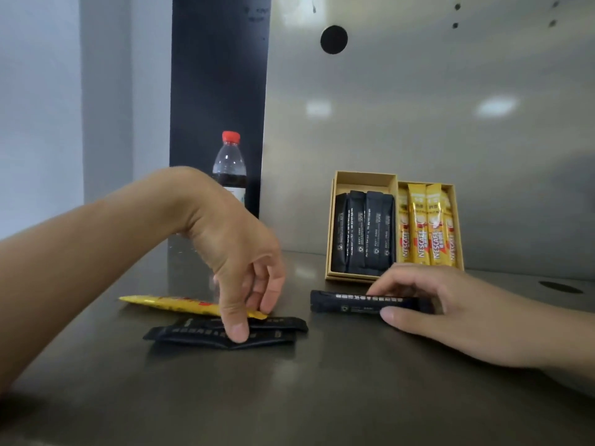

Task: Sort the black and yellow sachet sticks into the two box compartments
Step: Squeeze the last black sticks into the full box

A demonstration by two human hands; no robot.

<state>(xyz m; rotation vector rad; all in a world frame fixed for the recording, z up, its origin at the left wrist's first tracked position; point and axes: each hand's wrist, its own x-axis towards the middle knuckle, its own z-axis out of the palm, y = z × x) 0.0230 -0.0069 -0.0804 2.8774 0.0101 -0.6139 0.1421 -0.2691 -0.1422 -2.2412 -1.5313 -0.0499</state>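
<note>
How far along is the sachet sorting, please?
Partly done: in the box, black sticks sit left, yellow sticks right. The right hand pinches one loose black stick; the left hand touches a black pile. That pile and one loose yellow stick remain.

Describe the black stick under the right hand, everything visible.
Black sachet stick: long, flat, matte foil-like pack with white print along its top and a round logo. It lies left to right on the grey table, just in front of the box. The right-hand grip pinches its right end, fingers over, thumb at the near edge.
</note>
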